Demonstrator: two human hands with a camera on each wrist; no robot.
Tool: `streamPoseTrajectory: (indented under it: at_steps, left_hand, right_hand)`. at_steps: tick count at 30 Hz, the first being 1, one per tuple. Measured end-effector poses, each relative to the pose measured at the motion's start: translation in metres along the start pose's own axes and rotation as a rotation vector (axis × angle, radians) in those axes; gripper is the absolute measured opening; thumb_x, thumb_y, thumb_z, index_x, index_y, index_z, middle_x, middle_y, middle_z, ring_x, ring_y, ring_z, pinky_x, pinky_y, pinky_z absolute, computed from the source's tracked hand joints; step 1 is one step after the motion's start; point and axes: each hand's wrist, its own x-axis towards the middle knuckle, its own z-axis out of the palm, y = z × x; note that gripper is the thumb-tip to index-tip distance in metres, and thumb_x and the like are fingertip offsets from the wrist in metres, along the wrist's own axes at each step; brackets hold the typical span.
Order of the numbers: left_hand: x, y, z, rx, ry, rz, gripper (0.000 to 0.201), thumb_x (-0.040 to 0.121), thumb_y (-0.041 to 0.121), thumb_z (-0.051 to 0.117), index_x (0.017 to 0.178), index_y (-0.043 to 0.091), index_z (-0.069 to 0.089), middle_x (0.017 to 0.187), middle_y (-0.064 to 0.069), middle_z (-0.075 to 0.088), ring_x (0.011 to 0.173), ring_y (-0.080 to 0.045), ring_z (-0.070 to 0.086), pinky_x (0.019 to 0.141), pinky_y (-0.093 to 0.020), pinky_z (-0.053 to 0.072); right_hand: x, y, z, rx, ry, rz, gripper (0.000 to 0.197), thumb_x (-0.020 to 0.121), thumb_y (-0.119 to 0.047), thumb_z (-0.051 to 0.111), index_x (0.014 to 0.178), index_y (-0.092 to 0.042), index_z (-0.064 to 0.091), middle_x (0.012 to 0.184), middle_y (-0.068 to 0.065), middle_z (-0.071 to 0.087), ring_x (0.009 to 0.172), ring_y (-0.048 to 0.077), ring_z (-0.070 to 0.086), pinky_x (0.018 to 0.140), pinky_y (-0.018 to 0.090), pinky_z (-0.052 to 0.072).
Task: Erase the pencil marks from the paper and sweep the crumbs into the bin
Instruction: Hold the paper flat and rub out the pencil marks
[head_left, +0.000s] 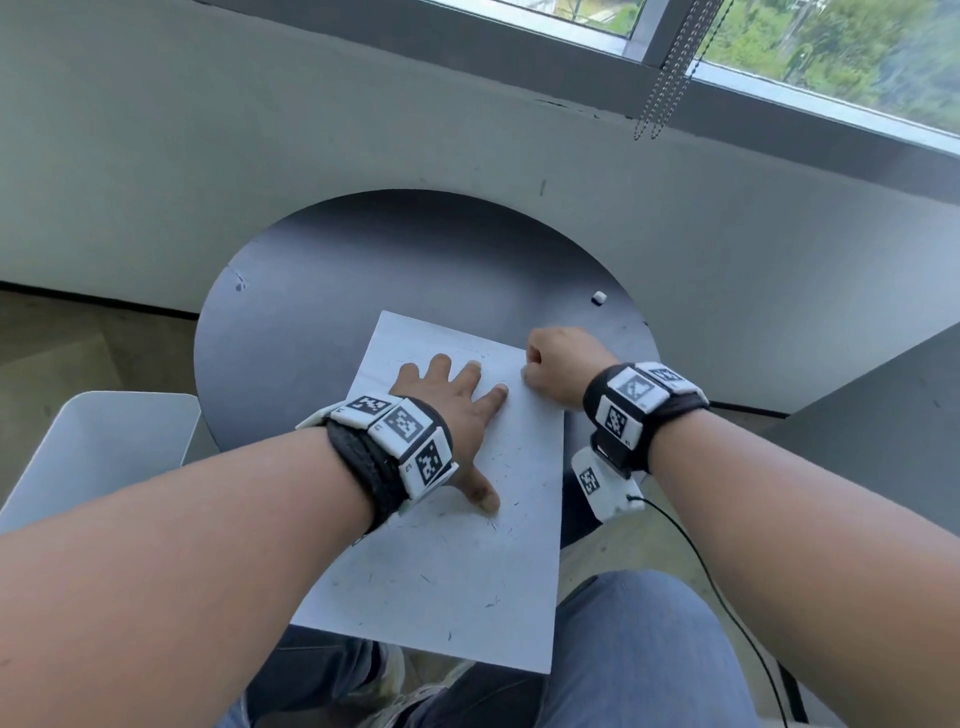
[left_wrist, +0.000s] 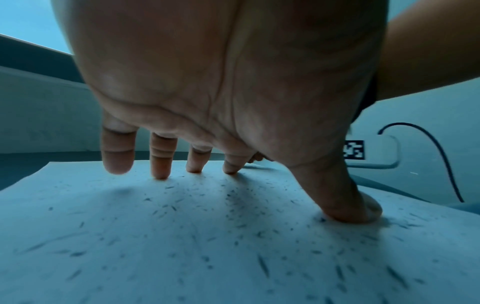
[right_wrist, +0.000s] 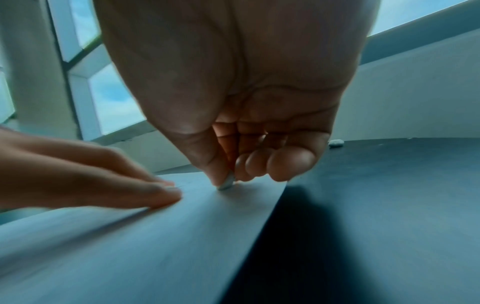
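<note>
A white sheet of paper (head_left: 452, 566) lies on the round dark table (head_left: 322, 291), and its near end overhangs the table's edge. Dark eraser crumbs (left_wrist: 233, 205) are scattered over the paper (left_wrist: 182, 257). My left hand (head_left: 457, 410) lies flat on the sheet, fingers spread, its fingertips (left_wrist: 161, 172) and thumb pressing down. My right hand (head_left: 556, 369) is at the sheet's far right edge, where thumb and curled fingers pinch a small pale eraser (right_wrist: 226, 183) against the paper (right_wrist: 130, 246). In the right wrist view the left hand's fingertips (right_wrist: 166, 193) lie just left of the eraser.
A second small white eraser piece (head_left: 599, 297) lies on the table at the far right. A white bin (head_left: 109, 441) stands low at the left beside the table. A grey surface (head_left: 883, 415) is at the right. A black cable (head_left: 701, 561) hangs from my right wrist above my legs.
</note>
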Motion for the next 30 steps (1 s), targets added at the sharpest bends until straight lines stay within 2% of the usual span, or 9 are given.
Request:
streamPoseTrajectory:
  at_steps: [3, 5, 7, 13, 17, 20, 23, 27, 30]
  left_hand:
    - [0.001, 0.000, 0.003, -0.045, -0.006, -0.002, 0.138, 0.058, 0.092, 0.067, 0.162, 0.033, -0.002, 0.170, -0.006, 0.000, 0.153, -0.041, 0.001, 0.119, -0.064, 0.016]
    - [0.000, 0.000, 0.004, -0.098, -0.021, -0.003, 0.138, 0.059, 0.088, 0.071, 0.162, 0.034, -0.004, 0.170, -0.003, -0.004, 0.154, -0.040, -0.003, 0.119, -0.064, 0.020]
    - [0.000, -0.001, 0.006, -0.112, -0.015, -0.001, 0.137, 0.060, 0.087, 0.071, 0.162, 0.033, -0.004, 0.170, -0.003, -0.006, 0.154, -0.040, -0.003, 0.118, -0.064, 0.023]
    - [0.001, -0.004, 0.011, -0.132, -0.005, 0.002, 0.141, 0.059, 0.091, 0.067, 0.163, 0.029, -0.005, 0.171, 0.000, -0.010, 0.156, -0.037, -0.006, 0.120, -0.063, 0.019]
    - [0.003, -0.005, 0.011, -0.148, 0.005, 0.003, 0.144, 0.056, 0.092, 0.068, 0.163, 0.026, -0.003, 0.171, 0.001, -0.008, 0.156, -0.036, -0.005, 0.120, -0.063, 0.020]
    - [0.002, -0.005, 0.011, -0.150, 0.017, 0.001, 0.143, 0.056, 0.091, 0.069, 0.163, 0.026, -0.001, 0.171, 0.000, -0.005, 0.156, -0.036, -0.002, 0.120, -0.062, 0.022]
    - [0.001, -0.004, 0.011, -0.162, 0.012, -0.001, 0.143, 0.057, 0.091, 0.069, 0.163, 0.026, -0.002, 0.172, 0.001, -0.007, 0.157, -0.035, -0.004, 0.121, -0.062, 0.020]
    - [0.000, -0.004, 0.011, -0.161, -0.011, -0.005, 0.144, 0.058, 0.092, 0.067, 0.163, 0.028, -0.007, 0.172, 0.001, -0.013, 0.157, -0.034, -0.009, 0.123, -0.063, 0.015]
    - [-0.001, -0.005, 0.012, -0.155, -0.014, 0.002, 0.141, 0.060, 0.092, 0.065, 0.163, 0.029, -0.008, 0.171, 0.001, -0.016, 0.157, -0.034, -0.011, 0.123, -0.062, 0.013]
  right_hand:
    - [-0.043, 0.002, 0.007, -0.011, -0.038, -0.044, 0.012, 0.093, -0.023, 0.050, 0.086, -0.015, 0.056, 0.085, -0.001, 0.057, 0.084, 0.024, 0.053, 0.067, 0.031, 0.040]
    - [-0.067, 0.002, 0.013, 0.003, -0.073, -0.056, 0.014, 0.093, -0.024, 0.048, 0.083, -0.017, 0.054, 0.083, -0.001, 0.058, 0.079, 0.022, 0.053, 0.062, 0.032, 0.040]
    - [-0.072, 0.000, 0.018, 0.023, -0.079, -0.052, 0.014, 0.094, -0.026, 0.047, 0.082, -0.020, 0.051, 0.084, -0.001, 0.057, 0.079, 0.021, 0.052, 0.063, 0.032, 0.041]
    - [-0.007, -0.008, 0.007, 0.030, 0.022, 0.010, 0.010, 0.092, -0.022, 0.048, 0.088, -0.017, 0.056, 0.096, 0.005, 0.062, 0.091, 0.028, 0.057, 0.076, 0.035, 0.048]
    - [0.017, -0.013, 0.004, 0.016, 0.041, 0.032, 0.011, 0.091, -0.022, 0.048, 0.091, -0.015, 0.057, 0.103, 0.011, 0.065, 0.093, 0.032, 0.059, 0.074, 0.034, 0.048]
    - [-0.006, -0.016, 0.008, 0.000, 0.017, -0.020, 0.012, 0.094, -0.023, 0.048, 0.092, -0.014, 0.056, 0.100, 0.009, 0.063, 0.094, 0.030, 0.057, 0.075, 0.034, 0.047]
    - [-0.050, -0.022, 0.017, -0.037, -0.031, -0.097, 0.012, 0.096, -0.027, 0.046, 0.088, -0.019, 0.050, 0.092, 0.002, 0.057, 0.087, 0.025, 0.052, 0.071, 0.035, 0.044]
    - [-0.105, -0.025, 0.027, -0.087, -0.104, -0.189, 0.015, 0.099, -0.029, 0.044, 0.091, -0.017, 0.049, 0.092, 0.002, 0.057, 0.084, 0.026, 0.054, 0.073, 0.040, 0.050]
    - [-0.113, -0.024, 0.031, -0.053, -0.118, -0.178, 0.015, 0.096, -0.031, 0.044, 0.086, -0.020, 0.045, 0.085, -0.001, 0.054, 0.080, 0.025, 0.053, 0.068, 0.038, 0.049]
